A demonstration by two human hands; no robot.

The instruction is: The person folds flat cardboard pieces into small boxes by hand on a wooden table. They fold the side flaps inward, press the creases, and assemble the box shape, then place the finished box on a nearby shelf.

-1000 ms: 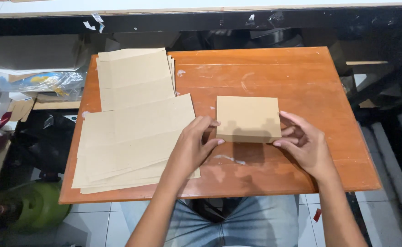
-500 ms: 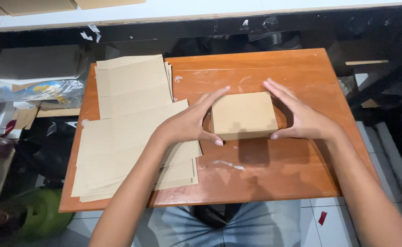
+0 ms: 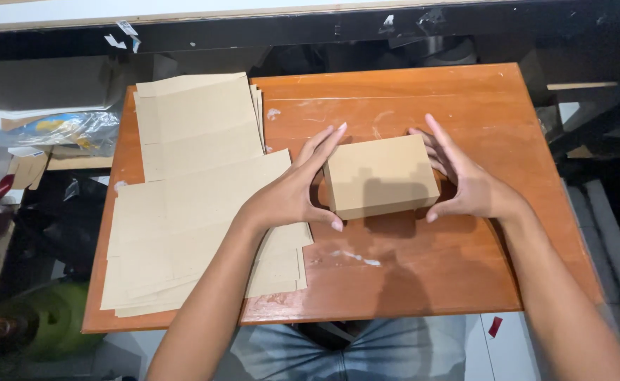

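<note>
A small closed brown cardboard box (image 3: 380, 176) rests on an orange wooden table (image 3: 423, 282), a little right of its middle. My left hand (image 3: 296, 190) cups the box's left side, thumb at the near corner and fingers stretched along the far edge. My right hand (image 3: 465, 183) cups the right side the same way. Both hands press against the box from either side.
Stacks of flat, unfolded brown cardboard blanks (image 3: 197, 190) cover the table's left half. Left of the table lie a plastic bag (image 3: 63, 130), loose cardboard and a green object (image 3: 49, 317) on the floor. A dark shelf frame (image 3: 592, 106) stands to the right.
The box has moved a little away from me on the table. My hands went from pressing its near edge to cupping its left and right sides with fingers spread.
</note>
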